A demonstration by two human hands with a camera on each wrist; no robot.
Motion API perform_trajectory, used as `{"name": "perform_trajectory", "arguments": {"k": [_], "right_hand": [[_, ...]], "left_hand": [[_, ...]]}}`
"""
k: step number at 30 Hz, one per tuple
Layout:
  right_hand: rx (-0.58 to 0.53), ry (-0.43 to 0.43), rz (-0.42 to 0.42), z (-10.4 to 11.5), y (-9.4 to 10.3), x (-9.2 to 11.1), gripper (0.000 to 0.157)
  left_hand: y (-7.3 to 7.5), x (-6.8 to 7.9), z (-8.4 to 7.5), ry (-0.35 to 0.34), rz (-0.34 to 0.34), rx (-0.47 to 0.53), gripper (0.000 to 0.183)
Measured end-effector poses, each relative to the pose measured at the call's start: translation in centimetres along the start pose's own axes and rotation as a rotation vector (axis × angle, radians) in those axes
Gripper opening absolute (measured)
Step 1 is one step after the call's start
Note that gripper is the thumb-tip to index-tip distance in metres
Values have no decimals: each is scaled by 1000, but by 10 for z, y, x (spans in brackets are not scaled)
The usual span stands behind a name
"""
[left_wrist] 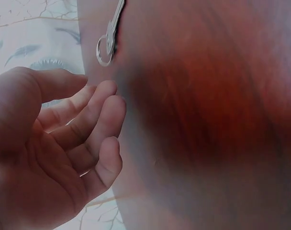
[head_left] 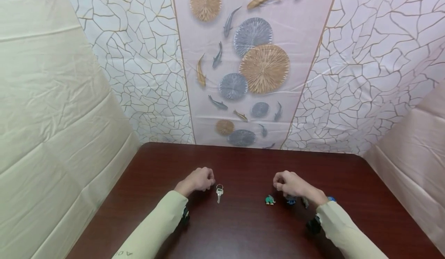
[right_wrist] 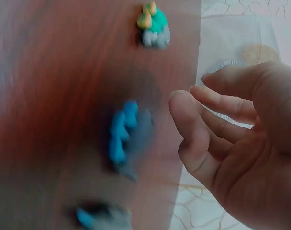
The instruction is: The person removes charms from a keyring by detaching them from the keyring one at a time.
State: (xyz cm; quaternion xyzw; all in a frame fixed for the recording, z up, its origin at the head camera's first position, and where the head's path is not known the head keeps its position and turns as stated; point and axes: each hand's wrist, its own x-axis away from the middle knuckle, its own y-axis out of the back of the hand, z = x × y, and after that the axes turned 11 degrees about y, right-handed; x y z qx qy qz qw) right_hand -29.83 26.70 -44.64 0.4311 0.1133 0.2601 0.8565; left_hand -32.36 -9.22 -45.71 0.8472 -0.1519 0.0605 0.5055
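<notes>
A silver key [head_left: 218,195] with a split ring [head_left: 219,187] lies on the dark red table. My left hand [head_left: 199,179] hovers just left of the ring, its fingers loosely bent and holding nothing; in the left wrist view the key [left_wrist: 116,24] shows beyond the fingertips. My right hand [head_left: 292,183] is over the right side, fingers relaxed around nothing. Close below it are a green and grey toy figurine [head_left: 270,200] with yellow feet and a blue and grey figurine [head_left: 291,201], partly covered by the hand. A greyish figurine [head_left: 305,202] sits beside the wrist.
Another blue item [head_left: 332,199] peeks out behind the right wrist. The table [head_left: 243,228] ends at a patterned cloth backdrop [head_left: 156,96] at the far edge. Pale cloth walls [head_left: 45,135] rise along both sides.
</notes>
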Motion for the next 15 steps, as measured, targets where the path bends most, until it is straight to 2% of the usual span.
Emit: {"name": "perform_trajectory", "arguments": {"k": [8, 15], "right_hand": [[67, -38, 4, -9, 30, 8, 18], [126, -10, -8, -11, 53, 12, 18]], "left_hand": [[23, -3, 3, 4, -42, -67, 14], [40, -7, 3, -30, -97, -156, 12]]}}
